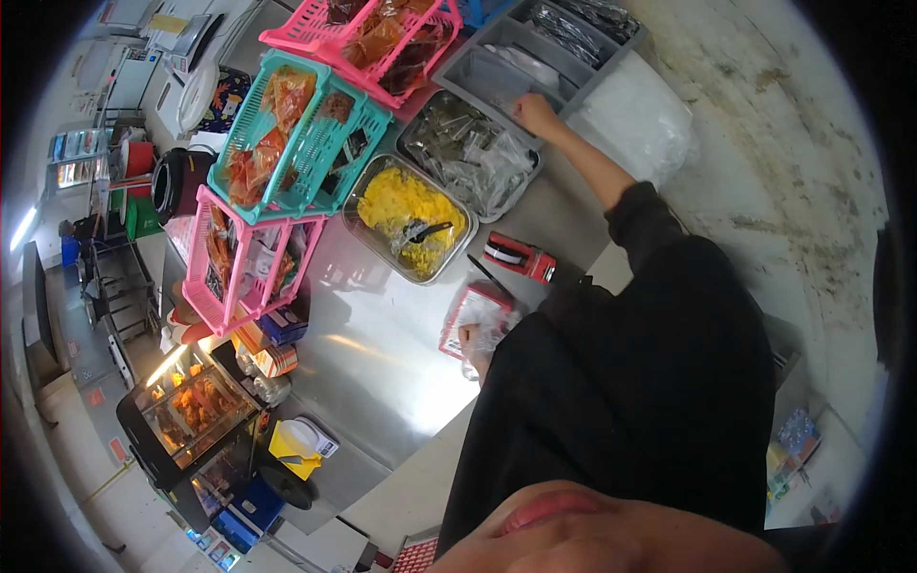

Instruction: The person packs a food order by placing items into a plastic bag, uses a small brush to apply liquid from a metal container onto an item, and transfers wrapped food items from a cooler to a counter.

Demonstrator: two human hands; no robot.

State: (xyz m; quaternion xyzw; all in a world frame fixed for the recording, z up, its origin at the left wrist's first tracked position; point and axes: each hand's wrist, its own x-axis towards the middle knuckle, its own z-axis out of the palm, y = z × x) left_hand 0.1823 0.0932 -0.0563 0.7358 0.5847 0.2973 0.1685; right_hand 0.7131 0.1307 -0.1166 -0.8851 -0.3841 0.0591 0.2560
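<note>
My left hand is at the near edge of the steel table, its fingers around a crumpled clear plastic bag over a red-and-white box. My right hand reaches out, fingers curled, over a compartment of the grey divided tray; whether it grips anything is unclear. Beside that tray stands a container of leafy green food in clear bags. Next to it, a steel pan holds yellow food and a black-handled utensil. A red tape dispenser lies between the pan and me.
Pink and teal baskets of packaged food line the table's far side. A lit glass food warmer stands at lower left, near a yellow kitchen scale. A stack of clear plastic bags lies beside the grey tray.
</note>
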